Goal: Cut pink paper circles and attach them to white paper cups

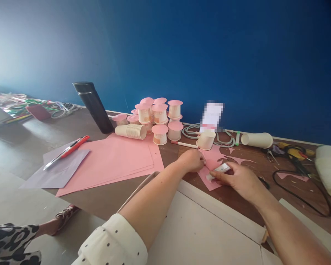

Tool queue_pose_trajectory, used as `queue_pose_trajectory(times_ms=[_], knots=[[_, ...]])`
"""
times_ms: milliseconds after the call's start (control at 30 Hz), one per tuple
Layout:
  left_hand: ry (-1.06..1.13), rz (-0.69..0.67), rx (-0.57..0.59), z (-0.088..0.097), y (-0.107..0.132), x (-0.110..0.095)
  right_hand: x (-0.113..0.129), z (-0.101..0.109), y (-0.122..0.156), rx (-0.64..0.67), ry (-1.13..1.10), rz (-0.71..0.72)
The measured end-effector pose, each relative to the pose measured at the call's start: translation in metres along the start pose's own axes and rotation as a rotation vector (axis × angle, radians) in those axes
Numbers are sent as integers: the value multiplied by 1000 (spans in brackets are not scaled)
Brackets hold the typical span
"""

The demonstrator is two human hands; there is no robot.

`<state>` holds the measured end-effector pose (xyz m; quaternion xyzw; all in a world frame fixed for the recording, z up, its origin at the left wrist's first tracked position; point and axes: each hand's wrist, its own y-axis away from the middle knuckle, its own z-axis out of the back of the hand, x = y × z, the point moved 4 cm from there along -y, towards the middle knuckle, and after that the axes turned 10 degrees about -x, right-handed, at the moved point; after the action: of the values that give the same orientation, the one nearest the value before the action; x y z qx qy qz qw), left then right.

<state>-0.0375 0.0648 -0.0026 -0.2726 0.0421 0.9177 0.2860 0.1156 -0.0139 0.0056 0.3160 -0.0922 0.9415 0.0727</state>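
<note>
My left hand (191, 161) is closed, its fingertips pinching the edge of a small pink paper piece (212, 165). Under it lies a pink paper sheet (211, 184) with round cut-outs. My right hand (241, 178) grips a small white glue tube (222, 168), its clear end pointing down left over the pink sheet. Just behind my hands an upturned paper cup (206, 140) stands on the table. Paper cups topped with pink discs (160, 129) are grouped and partly stacked to the left of it.
A stack of cups (131, 131) lies beside a black flask (95, 108). A red box cutter (67, 151) rests on lilac paper (71, 173), near large pink sheets (113, 158). A cardboard box (204, 224) is in front of me. Cables (300, 202) and more cups (256, 140) lie right.
</note>
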Motion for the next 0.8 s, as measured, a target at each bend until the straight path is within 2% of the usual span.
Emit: queue_pose_trajectory(times_ms=[167, 400, 633, 800], knots=[[8, 19, 17, 0, 0, 0, 7, 3, 2, -58, 73, 11], [61, 59, 18, 0, 2, 1, 14, 11, 3, -138, -3, 9], [60, 41, 20, 2, 3, -1, 13, 11, 5, -68, -92, 31], [110, 81, 31, 0, 2, 2, 7, 9, 4, -11, -290, 1]])
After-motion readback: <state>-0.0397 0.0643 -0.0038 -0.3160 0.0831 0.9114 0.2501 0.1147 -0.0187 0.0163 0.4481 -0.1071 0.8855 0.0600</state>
